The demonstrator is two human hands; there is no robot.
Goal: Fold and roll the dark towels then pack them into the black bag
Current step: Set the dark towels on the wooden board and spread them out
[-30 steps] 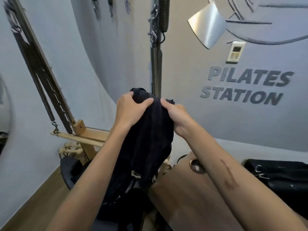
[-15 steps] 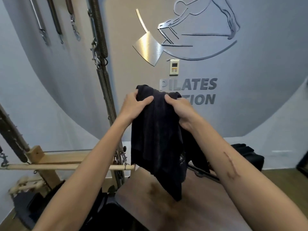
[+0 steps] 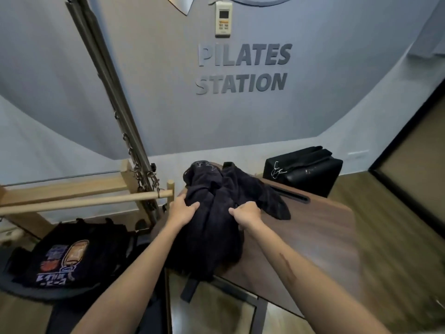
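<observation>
Lying bunched on a brown wooden table (image 3: 313, 237), a dark towel (image 3: 212, 227) is held at its upper part by both of a person's hands, seemingly so it can be spread flat for the first fold. It looks soft, thick and nearly black, creased into deep ridges, with its near end drooping over the table's front edge. More dark cloth (image 3: 255, 191) is heaped just behind it (whether this is the same towel or further ones, I cannot tell). The left hand (image 3: 184, 209) rests on the left side with fingers partly curled into the fabric, gripping it. The right hand (image 3: 246, 212) is curled tighter, pinching a ridge of cloth. Beyond the table's far right corner stands a black bag (image 3: 303, 171), well apart from the towel, so packing looks some way off. To the left, a wooden bar (image 3: 96, 201) hangs from chained springs, and a printed dark cloth (image 3: 65, 256) lies low on the floor side.
</observation>
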